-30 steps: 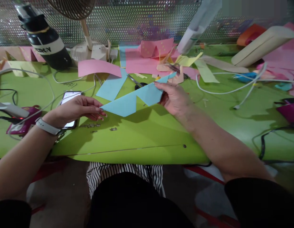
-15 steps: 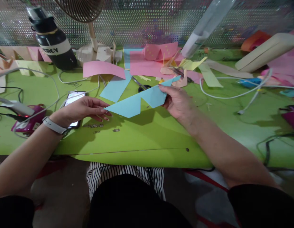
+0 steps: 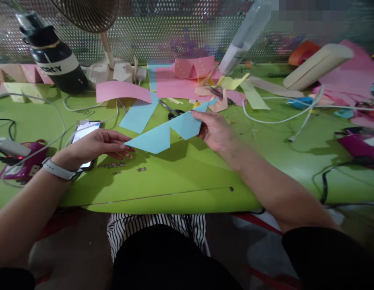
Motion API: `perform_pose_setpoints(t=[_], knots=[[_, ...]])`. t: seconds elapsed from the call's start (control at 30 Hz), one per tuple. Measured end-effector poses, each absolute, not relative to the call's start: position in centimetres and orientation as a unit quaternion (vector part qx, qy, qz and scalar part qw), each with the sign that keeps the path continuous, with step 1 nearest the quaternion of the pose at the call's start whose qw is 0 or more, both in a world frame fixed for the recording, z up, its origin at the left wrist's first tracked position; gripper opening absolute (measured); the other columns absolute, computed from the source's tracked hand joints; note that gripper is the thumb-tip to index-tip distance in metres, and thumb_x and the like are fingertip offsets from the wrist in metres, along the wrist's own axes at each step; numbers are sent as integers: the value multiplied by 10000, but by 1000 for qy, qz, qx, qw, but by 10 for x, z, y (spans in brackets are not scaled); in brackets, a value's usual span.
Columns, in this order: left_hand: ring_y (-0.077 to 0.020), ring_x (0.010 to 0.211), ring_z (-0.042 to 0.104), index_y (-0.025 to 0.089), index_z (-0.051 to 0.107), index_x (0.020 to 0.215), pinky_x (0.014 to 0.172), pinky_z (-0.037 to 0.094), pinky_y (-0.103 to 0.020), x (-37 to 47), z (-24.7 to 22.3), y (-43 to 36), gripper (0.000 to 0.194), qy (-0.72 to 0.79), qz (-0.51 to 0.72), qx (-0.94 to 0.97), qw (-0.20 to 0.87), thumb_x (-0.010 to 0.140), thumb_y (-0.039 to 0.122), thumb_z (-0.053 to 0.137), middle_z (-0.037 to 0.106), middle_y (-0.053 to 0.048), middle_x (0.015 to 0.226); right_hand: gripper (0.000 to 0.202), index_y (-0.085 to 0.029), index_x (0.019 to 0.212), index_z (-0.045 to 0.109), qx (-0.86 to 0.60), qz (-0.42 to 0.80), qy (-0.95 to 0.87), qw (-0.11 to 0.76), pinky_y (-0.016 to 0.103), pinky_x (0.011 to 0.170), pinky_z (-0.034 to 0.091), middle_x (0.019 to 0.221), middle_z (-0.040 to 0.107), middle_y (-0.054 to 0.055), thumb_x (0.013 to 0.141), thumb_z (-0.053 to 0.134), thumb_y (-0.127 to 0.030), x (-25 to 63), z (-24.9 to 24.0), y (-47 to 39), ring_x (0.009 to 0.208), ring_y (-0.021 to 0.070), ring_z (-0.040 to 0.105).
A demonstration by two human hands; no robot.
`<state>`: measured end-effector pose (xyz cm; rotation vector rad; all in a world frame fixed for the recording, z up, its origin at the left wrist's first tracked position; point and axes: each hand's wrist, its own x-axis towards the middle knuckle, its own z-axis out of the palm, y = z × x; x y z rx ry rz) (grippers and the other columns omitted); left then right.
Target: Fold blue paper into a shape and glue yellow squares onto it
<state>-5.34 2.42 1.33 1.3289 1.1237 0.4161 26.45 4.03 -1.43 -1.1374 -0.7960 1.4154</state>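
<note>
A light blue piece of paper [image 3: 153,139], cut with a notch between two pointed parts, is stretched between my hands above the table. My left hand [image 3: 105,145] pinches its left tip between thumb and fingers. Toward the other end, my right hand [image 3: 215,129] grips the paper with the thumb on top; its fingers are partly hidden behind. Just past the paper lie black-handled scissors [image 3: 175,114], partly covered by it. Beneath and beside my left hand is a phone [image 3: 87,133] with a lit screen. Small metal pieces [image 3: 141,169] lie on the green table [image 3: 174,177].
Along the back stand a black bottle [image 3: 58,66], a fan [image 3: 106,60] and a clear bottle [image 3: 241,44]. Pink paper [image 3: 123,92], more blue paper [image 3: 140,112] and scraps lie ahead. White cables [image 3: 265,121] cross the right side; a purple power strip [image 3: 23,159] sits left.
The whole scene has shifted slightly left as the view turned a little right. Both hands keep hold of the blue paper in nearly the same pose.
</note>
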Motion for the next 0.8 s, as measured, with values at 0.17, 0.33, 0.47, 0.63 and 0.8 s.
perform_pose_setpoints(t=[0.17, 0.33, 0.47, 0.63, 0.8], knots=[[-204, 982, 719, 278, 747, 1098, 916, 553, -286, -55, 17, 25, 374, 452, 173, 618, 619, 731, 209, 759, 772, -44, 1024, 154, -225, 740, 681, -461, 598, -359, 549, 291, 706, 517, 731, 712, -8, 662, 795, -293, 266, -14, 40, 704, 142, 606], [-208, 1034, 697, 277, 756, 1082, 912, 543, -254, -46, 27, 23, 338, 450, 184, 653, 580, 745, 242, 749, 755, -35, 1098, 142, -230, 734, 700, -427, 611, -377, 549, 288, 713, 519, 713, 719, -30, 671, 808, -298, 265, -6, 35, 696, 129, 614], [-187, 928, 719, 260, 749, 1074, 840, 574, -274, -28, 31, 22, 306, 466, 165, 699, 517, 776, 325, 723, 767, -19, 1048, 219, -215, 720, 717, -417, 593, -411, 553, 286, 645, 526, 693, 716, -22, 616, 849, -356, 263, 0, 31, 659, 129, 614], [-173, 779, 714, 222, 779, 936, 740, 576, -272, -6, 37, 26, 218, 440, 216, 817, 303, 791, 366, 703, 777, -9, 858, 215, -223, 784, 754, -355, 526, -499, 590, 276, 670, 557, 774, 747, -21, 657, 846, -369, 270, 10, 28, 694, 121, 649], [-179, 909, 691, 226, 777, 932, 860, 544, -313, 9, 39, 39, 193, 359, 298, 870, 160, 854, 352, 653, 740, -44, 1010, 127, -276, 941, 759, -275, 368, -676, 576, 349, 810, 592, 988, 740, -14, 821, 731, -245, 290, 22, 11, 916, 153, 689]])
